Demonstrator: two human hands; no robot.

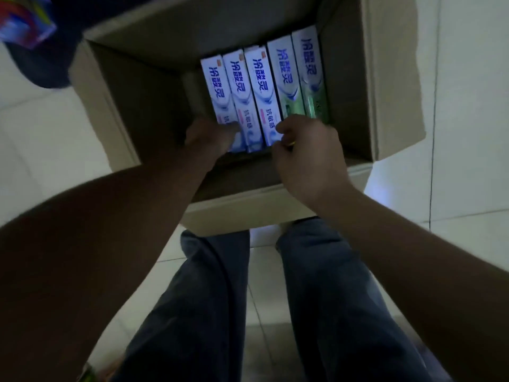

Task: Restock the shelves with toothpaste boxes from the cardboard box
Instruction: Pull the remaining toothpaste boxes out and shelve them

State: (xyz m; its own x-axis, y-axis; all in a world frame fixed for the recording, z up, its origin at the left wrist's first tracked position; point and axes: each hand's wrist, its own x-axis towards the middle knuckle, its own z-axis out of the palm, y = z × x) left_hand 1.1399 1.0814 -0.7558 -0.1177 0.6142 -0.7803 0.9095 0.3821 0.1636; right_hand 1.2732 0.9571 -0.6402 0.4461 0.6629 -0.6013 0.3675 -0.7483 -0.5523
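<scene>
— Step in hand?
— Looks like the pick-up: reaching into the open cardboard box on the tiled floor, with nothing lifted out yet. No shelves in view.
— Contents?
— Five toothpaste boxes, standing on edge in one tight row, touching side to side, long way running near to far, in the right part of the carton. Three blue-and-white ones on the left of the row, two green ones on the right, just beside the right wall.
— Hands?
— Left hand curled on the near end of the leftmost blue-and-white ones, thumb laid across the top, fingers hidden down the side. Right hand curled narrow over the near ends at the blue-green boundary, thumb and forefinger pinching. Exactly which box, cannot tell.
— Next move?
— Probably squeezing the row together from both sides and lifting straight up, kept level to stop the middle boxes slipping out, then turning toward the shelves.
</scene>
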